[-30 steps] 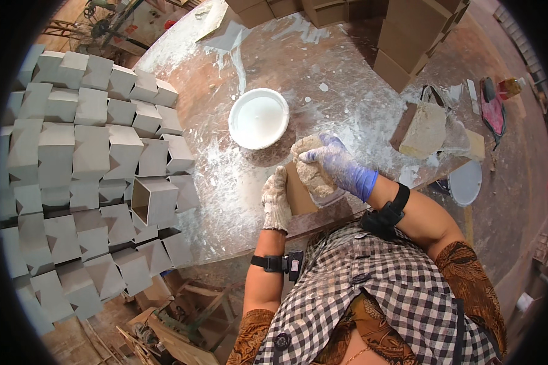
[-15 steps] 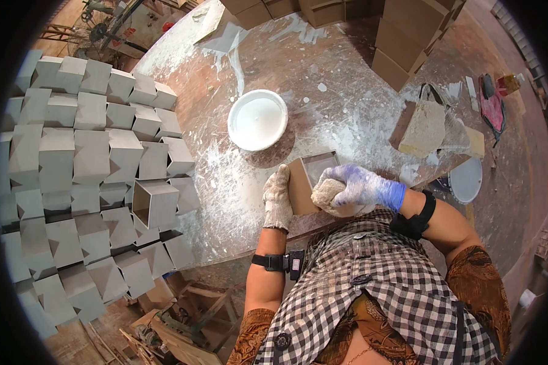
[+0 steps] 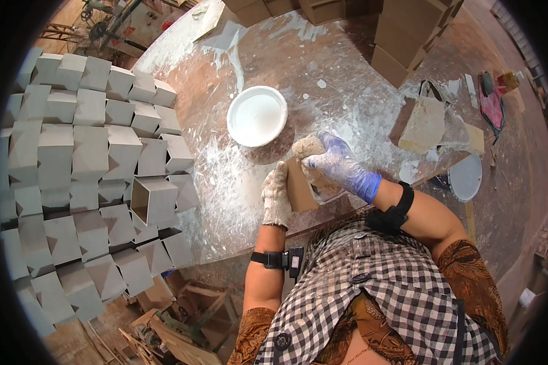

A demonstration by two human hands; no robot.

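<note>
Brown clay box is braced by the gloved left hand, clasping its side. Blue-gloved right hand grips a sponge on the box's top edge, just below the white bowl; light, even strokes would probably serve best.

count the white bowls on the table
1. The white bowl sits on the table, just beyond the block the hands hold; none appear hidden.

worktable: round, white-splattered | left: grey stacked blocks | floor: brown, dusty
</note>
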